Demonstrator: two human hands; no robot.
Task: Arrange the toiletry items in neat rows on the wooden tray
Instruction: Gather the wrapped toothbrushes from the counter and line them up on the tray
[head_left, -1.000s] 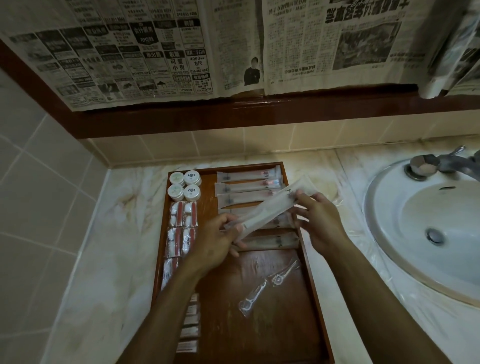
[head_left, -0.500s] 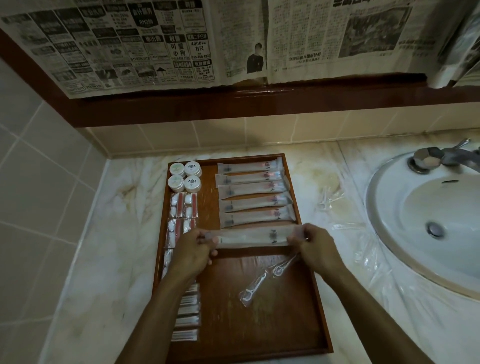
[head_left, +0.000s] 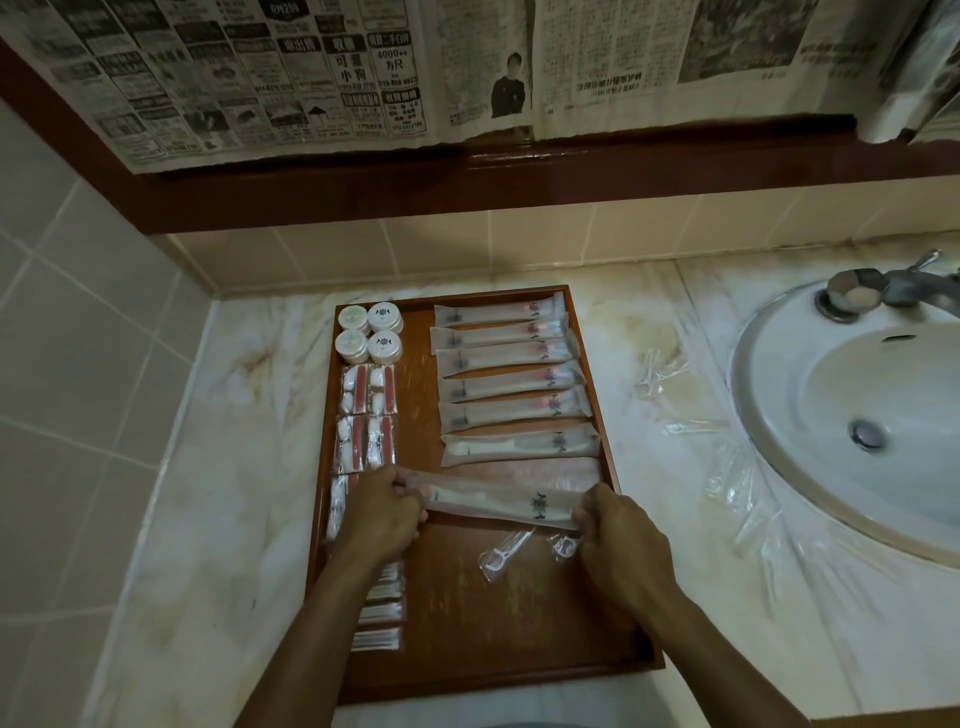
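Observation:
A wooden tray (head_left: 524, 639) lies on the marble counter. My left hand (head_left: 382, 512) and my right hand (head_left: 618, 535) pinch the two ends of a long wrapped toothbrush packet (head_left: 498, 501), level just above the tray. Behind it, several like packets (head_left: 511, 384) lie in a row on the tray's right side. On the left side stand round white jars (head_left: 370, 332), then red-and-white sachets (head_left: 369, 415), then small white packets (head_left: 379, 623). A wrapped floss pick (head_left: 501, 553) lies loose on the tray under my hands.
A white sink (head_left: 857, 415) with a metal tap (head_left: 883, 291) is set into the counter at the right. Loose floss picks and clear wrappers (head_left: 670, 395) lie on the counter between tray and sink. Tiled walls stand left and behind, with newspaper (head_left: 363, 78) hung above.
Both hands carried the packet from up in the air down to the tray, turned it level and brought it nearer, below the row. One more packet now lies in the row.

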